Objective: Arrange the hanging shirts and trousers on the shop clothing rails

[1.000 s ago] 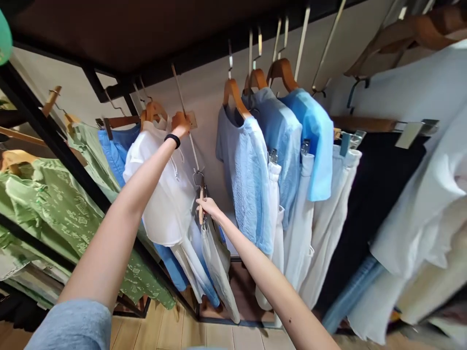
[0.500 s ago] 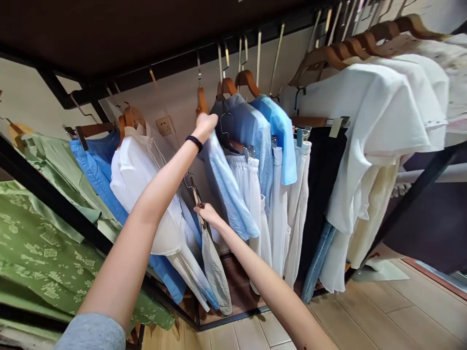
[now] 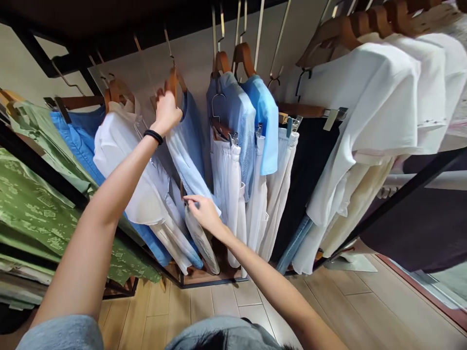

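My left hand [image 3: 168, 111] is raised to a wooden hanger [image 3: 174, 82] on the rail, its fingers slightly blurred and closed about the hanger's neck. From that hanger hangs a light blue shirt [image 3: 188, 158]. Lower down, my right hand [image 3: 205, 213] pinches the top of pale grey trousers [image 3: 200, 240] at their hanger clip. The shirt's hem hangs just above and partly behind the right hand. Most of the trousers' hanger is hidden. A white shirt [image 3: 120, 150] hangs close on the left.
Right of the gap hang blue shirts [image 3: 265, 126], white trousers [image 3: 228, 170], black trousers [image 3: 304, 180] and white tops [image 3: 372, 102]. Blue trousers [image 3: 76, 133] and green patterned clothes [image 3: 40, 209] hang left. A black frame bar [image 3: 44, 167] slants across there. Below lies a wooden floor [image 3: 204, 304].
My left hand has slid the hanger with the light blue shirt leftward, widening the gap to the blue shirts. My right hand stays at the trousers' top. The view has shifted.
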The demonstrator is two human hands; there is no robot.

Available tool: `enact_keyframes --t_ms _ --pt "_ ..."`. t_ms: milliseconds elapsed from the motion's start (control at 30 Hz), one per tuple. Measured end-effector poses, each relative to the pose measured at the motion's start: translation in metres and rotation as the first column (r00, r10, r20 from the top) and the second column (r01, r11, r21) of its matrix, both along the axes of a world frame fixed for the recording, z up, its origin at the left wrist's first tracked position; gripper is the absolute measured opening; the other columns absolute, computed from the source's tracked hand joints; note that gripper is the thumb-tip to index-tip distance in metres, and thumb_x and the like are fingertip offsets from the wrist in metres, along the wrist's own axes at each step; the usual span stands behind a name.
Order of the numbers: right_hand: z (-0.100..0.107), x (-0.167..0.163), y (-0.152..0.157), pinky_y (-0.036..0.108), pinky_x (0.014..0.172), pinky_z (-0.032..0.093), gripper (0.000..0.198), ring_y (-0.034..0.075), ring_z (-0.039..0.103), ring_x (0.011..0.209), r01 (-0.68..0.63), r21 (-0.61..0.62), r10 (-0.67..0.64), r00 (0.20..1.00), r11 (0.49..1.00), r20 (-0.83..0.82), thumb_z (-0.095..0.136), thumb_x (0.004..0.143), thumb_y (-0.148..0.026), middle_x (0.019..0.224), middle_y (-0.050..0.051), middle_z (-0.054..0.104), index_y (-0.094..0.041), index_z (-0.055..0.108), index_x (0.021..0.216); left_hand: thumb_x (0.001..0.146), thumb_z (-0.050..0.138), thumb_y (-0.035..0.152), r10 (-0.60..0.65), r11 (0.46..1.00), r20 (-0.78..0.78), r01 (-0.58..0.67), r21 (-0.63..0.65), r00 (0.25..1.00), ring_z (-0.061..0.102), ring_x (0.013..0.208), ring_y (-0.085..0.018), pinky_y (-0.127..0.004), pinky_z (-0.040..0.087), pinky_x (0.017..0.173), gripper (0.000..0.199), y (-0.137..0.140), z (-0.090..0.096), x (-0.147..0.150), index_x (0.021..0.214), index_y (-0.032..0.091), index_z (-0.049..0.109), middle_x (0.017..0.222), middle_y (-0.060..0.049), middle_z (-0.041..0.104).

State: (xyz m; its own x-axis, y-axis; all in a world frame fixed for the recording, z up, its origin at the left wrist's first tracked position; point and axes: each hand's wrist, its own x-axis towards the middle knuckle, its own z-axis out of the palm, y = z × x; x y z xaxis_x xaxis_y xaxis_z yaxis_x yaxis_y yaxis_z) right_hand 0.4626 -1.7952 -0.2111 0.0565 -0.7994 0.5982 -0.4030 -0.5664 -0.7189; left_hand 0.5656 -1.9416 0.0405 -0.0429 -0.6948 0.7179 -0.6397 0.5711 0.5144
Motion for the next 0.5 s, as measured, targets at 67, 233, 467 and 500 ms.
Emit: enact_keyframes --t_ms 67,233,467,500 --pt "0.0 -0.039 0.014 0.035 0.105 0.045 0.035 0.019 0.059 0.112 0.153 -0.059 -0.148 0.986 0.986 0.076 0.04 0.096 -0.021 0.118 0.01 0.065 -0.013 0.068 0.115 0.079 0.069 0.038 -0.051 0.995 0.083 0.058 -0.08 0.995 0.015 0.147 -0.033 -0.049 0.025 0.119 0.068 0.021 -0.005 -0.02 0.143 0.027 0.046 0.127 -0.009 0.058" --pt "-0.008 -0.111 -0.005 0.044 0.108 0.041 0.048 0.026 0.05 0.124 0.498 -0.183 -0.488 0.867 0.848 0.098 0.045 0.096 -0.031 0.132 0.017 0.054 -0.01 0.05 0.139 0.095 0.056 0.036 -0.121 0.991 0.214 0.104 0.088 0.969 0.046 0.128 -0.034 -0.045 0.033 0.111 0.029 0.045 -0.012 -0.097 0.119 0.019 0.06 0.119 -0.012 0.062" --pt "-0.012 -0.093 -0.023 0.037 0.089 0.051 0.053 0.024 0.059 0.096 0.208 -0.077 -0.222 0.91 0.975 -0.349 0.034 0.092 -0.009 0.109 0.016 0.057 -0.009 0.049 0.143 0.101 0.041 0.063 -0.034 0.963 -0.11 0.062 0.26 0.993 0.057 0.106 -0.025 -0.037 0.046 0.093 0.049 0.041 0.013 -0.142 0.109 0.017 0.057 0.102 -0.009 0.065" --pt "-0.009 -0.087 -0.024 0.035 0.087 0.052 0.055 0.024 0.058 0.095 0.162 -0.081 -0.181 0.906 0.983 -0.383 0.035 0.091 -0.006 0.106 0.014 0.057 -0.011 0.05 0.143 0.098 0.048 0.063 -0.013 0.958 -0.111 0.044 0.283 0.994 0.057 0.105 -0.025 -0.038 0.047 0.091 0.049 0.042 0.019 -0.142 0.114 0.017 0.055 0.104 -0.008 0.065"
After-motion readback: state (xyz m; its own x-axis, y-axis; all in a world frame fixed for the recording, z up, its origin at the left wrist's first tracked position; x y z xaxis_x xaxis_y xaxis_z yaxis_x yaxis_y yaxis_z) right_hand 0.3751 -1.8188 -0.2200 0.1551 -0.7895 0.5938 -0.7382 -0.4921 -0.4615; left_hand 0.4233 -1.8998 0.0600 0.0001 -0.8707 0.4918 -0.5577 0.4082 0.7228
